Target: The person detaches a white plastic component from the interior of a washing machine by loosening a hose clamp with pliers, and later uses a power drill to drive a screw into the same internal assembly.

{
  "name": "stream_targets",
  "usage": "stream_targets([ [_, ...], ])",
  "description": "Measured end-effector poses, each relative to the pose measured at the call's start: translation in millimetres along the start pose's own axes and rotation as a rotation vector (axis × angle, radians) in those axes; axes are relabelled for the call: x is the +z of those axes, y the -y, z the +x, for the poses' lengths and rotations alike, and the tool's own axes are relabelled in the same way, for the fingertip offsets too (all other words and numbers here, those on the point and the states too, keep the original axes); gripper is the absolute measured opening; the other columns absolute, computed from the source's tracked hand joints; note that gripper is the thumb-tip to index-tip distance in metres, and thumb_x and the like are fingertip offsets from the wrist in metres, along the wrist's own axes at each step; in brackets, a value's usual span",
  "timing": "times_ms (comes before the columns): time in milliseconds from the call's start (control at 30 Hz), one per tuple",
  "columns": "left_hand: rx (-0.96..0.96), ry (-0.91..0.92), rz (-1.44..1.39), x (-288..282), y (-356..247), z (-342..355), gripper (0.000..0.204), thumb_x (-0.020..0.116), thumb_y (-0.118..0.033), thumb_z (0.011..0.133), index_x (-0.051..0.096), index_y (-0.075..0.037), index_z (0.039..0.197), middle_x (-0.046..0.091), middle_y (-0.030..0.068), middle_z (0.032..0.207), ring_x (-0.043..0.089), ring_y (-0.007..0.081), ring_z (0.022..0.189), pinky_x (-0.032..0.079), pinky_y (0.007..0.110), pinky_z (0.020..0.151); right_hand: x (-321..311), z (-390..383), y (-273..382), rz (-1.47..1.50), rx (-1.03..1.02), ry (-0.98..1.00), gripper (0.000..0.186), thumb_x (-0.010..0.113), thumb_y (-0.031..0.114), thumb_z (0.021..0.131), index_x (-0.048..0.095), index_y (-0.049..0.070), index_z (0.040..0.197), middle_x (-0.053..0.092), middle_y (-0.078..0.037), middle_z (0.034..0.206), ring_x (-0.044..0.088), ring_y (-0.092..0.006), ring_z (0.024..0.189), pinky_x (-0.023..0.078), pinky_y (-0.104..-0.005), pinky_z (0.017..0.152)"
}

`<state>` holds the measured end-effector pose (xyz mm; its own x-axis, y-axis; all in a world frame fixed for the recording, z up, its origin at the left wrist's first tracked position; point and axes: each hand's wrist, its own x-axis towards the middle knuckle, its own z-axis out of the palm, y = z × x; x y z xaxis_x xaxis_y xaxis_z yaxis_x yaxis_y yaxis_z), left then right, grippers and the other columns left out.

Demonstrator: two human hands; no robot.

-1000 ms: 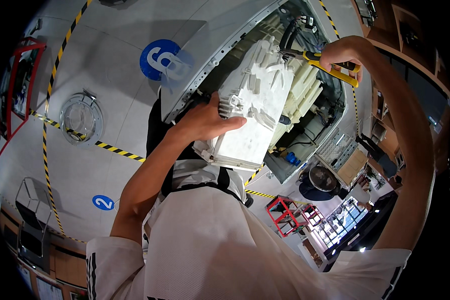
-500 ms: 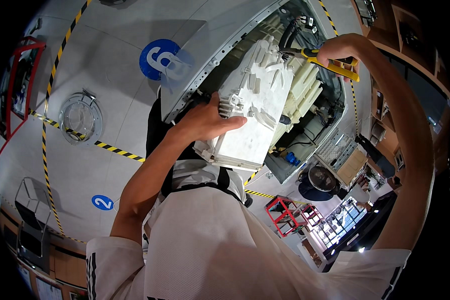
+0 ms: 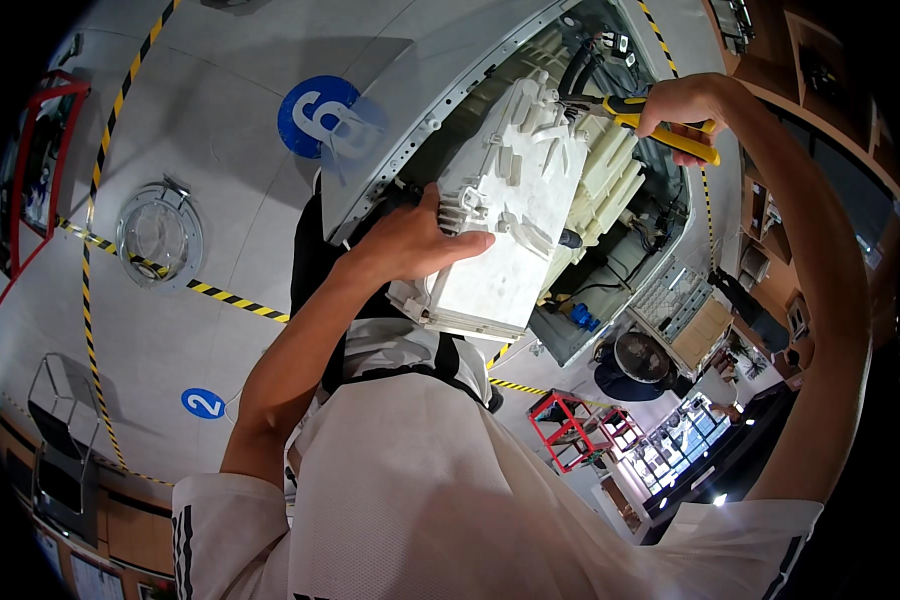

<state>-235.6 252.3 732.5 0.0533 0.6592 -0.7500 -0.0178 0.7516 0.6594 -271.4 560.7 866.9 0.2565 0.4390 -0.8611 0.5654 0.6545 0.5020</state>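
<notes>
grey floor (image 3: 240, 190) spreads out on my left, crossed by yellow and black striped tape (image 3: 235, 300), with a blue round marker (image 3: 295, 120) stuck on it, a round clear door (image 3: 157, 237) lying near the tape and a black chair (image 3: 62, 440) farther down. on the right, past the open metal cabinet (image 3: 425, 128), i see a red cart (image 3: 560, 432) and wooden shelves. right before me, a white plastic box (image 3: 515, 235) sits tilted across the cabinet's opening, its lower end near my waist and its upper end by some dark hoses (image 3: 575, 75); a cream plastic tub (image 3: 615, 165) is just beside it. my left hand (image 3: 410, 242) rests on the box's left edge, thumb laid over the white face and spread well away from the forefinger; the other fingers are hidden, so i cannot tell how they bend. my right hand (image 3: 682, 118) has its fingers curled around the yellow and black handles of the pliers (image 3: 625, 112), whose nose reaches the box's upper end. i cannot tell what, if anything, the tips are biting.
</notes>
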Motion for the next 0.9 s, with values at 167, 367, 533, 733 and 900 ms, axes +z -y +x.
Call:
stream_targets([
  [167, 0.018, -0.014, -0.023, 0.9, -1.5, -1.0, 0.114, 0.057, -0.068, 0.069, 0.016, 0.01, 0.141, 0.052, 0.031, 0.122, 0.054, 0.039, 0.114, 0.043, 0.036, 0.097, -0.3, 6.5, -5.9, -0.055, -0.011, -0.01, 0.03, 0.053, 0.025, 0.087, 0.051, -0.004, 0.097, 0.057, -0.015, 0.066, 0.057, -0.0213, 0.047, 0.051, -0.039, 0.046],
  [367, 0.022, -0.008, -0.081, -0.7, -1.0, -1.4, 0.109, 0.06, -0.066, 0.068, 0.021, 0.005, 0.141, 0.055, 0.0277, 0.12, 0.055, 0.0383, 0.112, 0.042, 0.037, 0.096, 5.6, 3.3, -7.9, -0.072, -0.08, -0.086, 0.028, 0.055, 0.022, 0.086, 0.055, -0.006, 0.093, 0.057, -0.012, 0.061, 0.055, -0.0207, 0.044, 0.051, -0.0385, 0.044],
  [533, 0.072, 0.014, -0.135, -1.0, 3.7, 0.5, 0.11, 0.061, -0.066, 0.067, 0.021, 0.006, 0.141, 0.057, 0.027, 0.117, 0.056, 0.0365, 0.11, 0.043, 0.036, 0.094, 4.2, 1.7, -6.4, -0.106, -0.073, -0.112, 0.025, 0.055, 0.019, 0.086, 0.056, -0.006, 0.09, 0.057, -0.013, 0.06, 0.056, -0.0212, 0.044, 0.05, -0.037, 0.041],
  [733, 0.071, -0.021, -0.091, 8.2, 7.8, 5.2, 0.117, 0.061, -0.067, 0.066, 0.016, 0.01, 0.141, 0.058, 0.0272, 0.115, 0.058, 0.0359, 0.108, 0.045, 0.035, 0.091, 4.6, 2.6, -7.2, -0.15, -0.098, -0.189, 0.024, 0.054, 0.016, 0.082, 0.055, -0.006, 0.091, 0.057, -0.015, 0.062, 0.057, -0.0241, 0.046, 0.051, -0.039, 0.043],
  [900, 0.109, -0.01, -0.131, 12.7, 13.7, 11.3, 0.116, 0.061, -0.067, 0.067, 0.015, 0.01, 0.141, 0.057, 0.0266, 0.116, 0.058, 0.0348, 0.108, 0.045, 0.034, 0.091, 5.8, 7.6, -13.5, -0.178, -0.09, -0.213, 0.024, 0.053, 0.015, 0.08, 0.055, -0.006, 0.092, 0.057, -0.015, 0.063, 0.057, -0.025, 0.048, 0.051, -0.04, 0.045],
])
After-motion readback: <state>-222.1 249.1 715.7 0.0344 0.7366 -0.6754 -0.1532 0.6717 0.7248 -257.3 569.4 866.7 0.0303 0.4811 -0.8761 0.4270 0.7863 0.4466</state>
